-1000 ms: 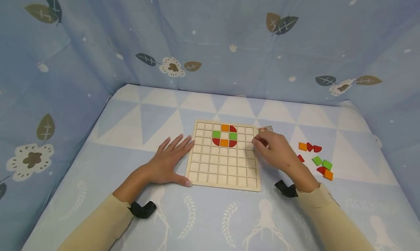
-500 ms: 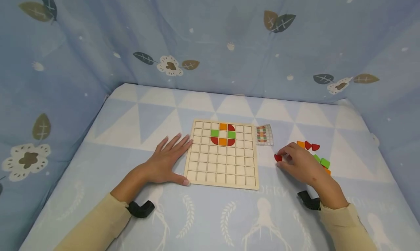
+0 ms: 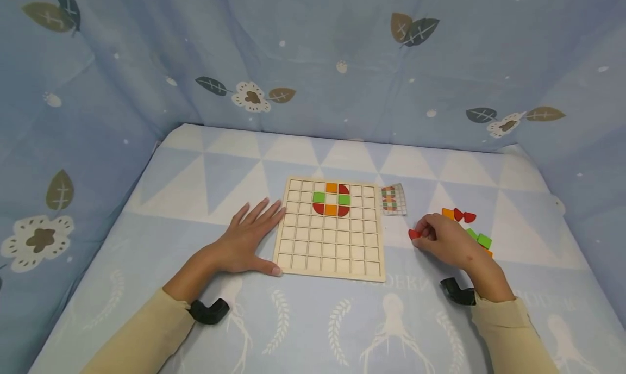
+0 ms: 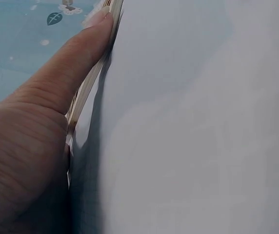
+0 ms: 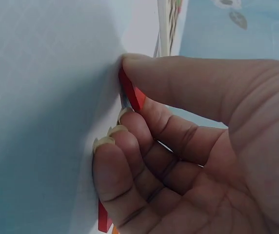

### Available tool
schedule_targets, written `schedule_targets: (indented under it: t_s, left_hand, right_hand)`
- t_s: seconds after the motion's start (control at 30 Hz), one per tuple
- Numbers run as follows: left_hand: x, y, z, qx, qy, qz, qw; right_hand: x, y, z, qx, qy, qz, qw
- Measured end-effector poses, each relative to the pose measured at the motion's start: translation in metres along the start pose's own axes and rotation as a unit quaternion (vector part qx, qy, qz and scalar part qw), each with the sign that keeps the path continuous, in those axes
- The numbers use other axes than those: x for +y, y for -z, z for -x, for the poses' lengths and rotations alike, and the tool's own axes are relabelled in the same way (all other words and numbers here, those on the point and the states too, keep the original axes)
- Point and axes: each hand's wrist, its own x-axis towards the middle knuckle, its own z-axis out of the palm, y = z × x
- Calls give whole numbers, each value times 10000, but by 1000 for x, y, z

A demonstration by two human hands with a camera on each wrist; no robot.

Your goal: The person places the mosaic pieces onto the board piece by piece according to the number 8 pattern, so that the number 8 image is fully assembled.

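Observation:
A square wooden grid board [image 3: 329, 250] lies mid-table. In its upper part, orange and green squares and red rounded pieces form a ring around one bare cell. My left hand [image 3: 243, 242] lies flat with fingers spread, its fingertips and thumb at the board's left edge. To the right of the board, my right hand [image 3: 447, 241] pinches a red rounded piece [image 3: 414, 234] between thumb and fingers, low over the cloth. The right wrist view shows the thumb [image 5: 178, 80] pressed on this red piece [image 5: 132, 91], with the other fingers curled below.
A small pattern card [image 3: 393, 200] sits against the board's right edge. Beyond my right hand lie loose pieces: red ones [image 3: 469, 217], an orange square [image 3: 447, 213] and green ones [image 3: 484, 241], some partly hidden by the hand. Patterned fabric [image 3: 313, 64] hangs behind the table.
My right hand has moved from the board's right edge rightward to the loose pieces and now pinches a red one. The pattern card is uncovered. My left hand stays at the board.

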Motion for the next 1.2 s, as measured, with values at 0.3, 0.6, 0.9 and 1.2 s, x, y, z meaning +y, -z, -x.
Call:
schedule_targets:
  t_s: [0.3,0.6,0.9,1.2]
  left_hand:
    - [-3,-1,0,-21,13,-29,10000]
    - [-2,-2,-3,33,-5,-40,10000]
    - [-1,-2,-3,5,28,-30,10000]
    - [-2,-2,-2,-5,32,-38,10000]
  right_hand:
    - [-2,-6,2,190,-266,112,9994]
    - [-15,-13,4,557,-512,863,9934]
    - [-15,-5,1,337,-212,714,9967]
    - [-8,0,-4,-11,241,218,9995]
